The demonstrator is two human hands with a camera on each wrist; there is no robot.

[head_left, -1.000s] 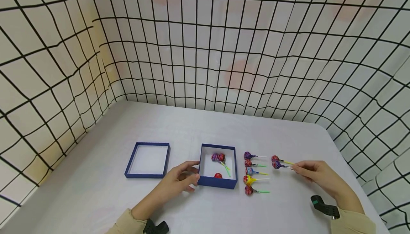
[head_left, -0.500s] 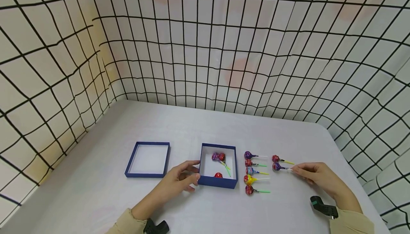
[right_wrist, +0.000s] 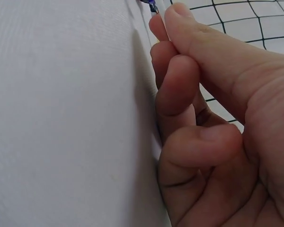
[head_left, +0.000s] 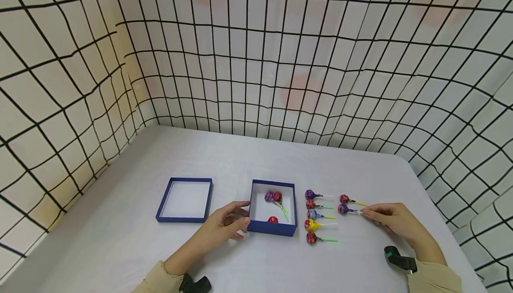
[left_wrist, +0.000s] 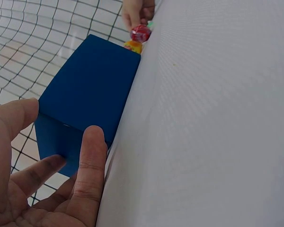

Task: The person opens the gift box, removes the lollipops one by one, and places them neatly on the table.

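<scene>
My right hand (head_left: 396,222) pinches the white stick of a purple-wrapped lollipop (head_left: 343,209) between thumb and fingertips, low over the white table. Just beyond it lies a red lollipop (head_left: 344,199) with a yellow stick. To their left runs a column of several lollipops, from a purple one (head_left: 310,194) down to a red one (head_left: 311,238). My left hand (head_left: 221,227) touches the left side of a blue box (head_left: 274,228) with spread, bent fingers, also seen against the blue wall (left_wrist: 92,85) in the left wrist view. Inside the box are purple (head_left: 269,196) and red lollipops (head_left: 273,219).
A shallow blue-rimmed lid (head_left: 180,220) lies inner side up, left of the box. White cloth covers the table (head_left: 256,159). A black grid pattern marks the pale walls (head_left: 240,61) behind and at both sides.
The purple lollipop in my right hand has shifted slightly nearer to me, then a little left, leaving a wider gap to the red one. My left hand has stayed at the box.
</scene>
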